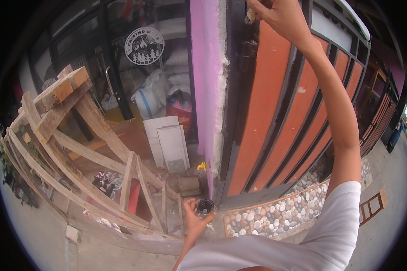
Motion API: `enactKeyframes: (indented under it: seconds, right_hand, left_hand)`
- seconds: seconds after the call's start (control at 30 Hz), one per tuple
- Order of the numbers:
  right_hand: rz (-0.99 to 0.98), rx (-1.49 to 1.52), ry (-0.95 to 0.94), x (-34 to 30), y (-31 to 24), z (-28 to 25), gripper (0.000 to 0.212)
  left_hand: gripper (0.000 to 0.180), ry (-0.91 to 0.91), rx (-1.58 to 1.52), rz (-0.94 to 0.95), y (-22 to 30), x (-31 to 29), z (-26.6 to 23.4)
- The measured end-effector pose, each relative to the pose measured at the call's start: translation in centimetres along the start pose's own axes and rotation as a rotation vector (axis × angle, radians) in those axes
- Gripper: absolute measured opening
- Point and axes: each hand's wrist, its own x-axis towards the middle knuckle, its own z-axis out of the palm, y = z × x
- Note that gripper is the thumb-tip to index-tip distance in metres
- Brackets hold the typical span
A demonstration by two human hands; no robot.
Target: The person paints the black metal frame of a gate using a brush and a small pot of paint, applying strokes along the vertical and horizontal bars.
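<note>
My right arm is raised high, and my right hand (280, 20) is closed on what looks like a small paintbrush (250, 17), partly cut off by the upper picture edge. That brush is at the dark gate post (242, 49), where a glossy patch shows. Low in the middle, my left hand (196, 222) grips a small round cup (205, 207) from its side. Inside the cup is something black, with a shiny surface. To the right of the post stands the gate (269, 108) with orange slats between black bars.
A rough wooden trestle (108, 149) fills the left. Pale boards (172, 147) lean near a yellow tap (201, 166) by the pink wall (203, 81). Behind stands a glass door (117, 86). Pebbled paving (276, 212) runs below the gate; a small wooden ladder-like frame (371, 207) lies right.
</note>
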Motion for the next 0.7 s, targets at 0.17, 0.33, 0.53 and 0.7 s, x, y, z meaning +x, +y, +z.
enactKeyframes:
  seconds: [0.17,0.33,0.53,0.7]
  right_hand:
    - [-0.135,-0.266,-0.140,-2.4,0.2,-0.2,0.026]
    - [-0.304,-0.154,-0.020,-2.3,0.0,0.1,0.026]
    - [-0.337,-0.311,-0.085,-3.3,1.3,-1.0,0.019]
    - [-0.308,-0.282,0.057,-4.0,2.4,-2.1,0.021]
  left_hand:
    - [0.086,0.007,-0.013,0.005,-0.2,0.0,-0.2]
    - [0.086,0.016,0.025,-0.002,-0.3,0.0,-0.6]
    - [0.087,-0.017,-0.007,-0.015,-0.1,0.5,-0.3]
    - [0.086,-0.002,0.022,0.020,-0.9,0.4,-0.2]
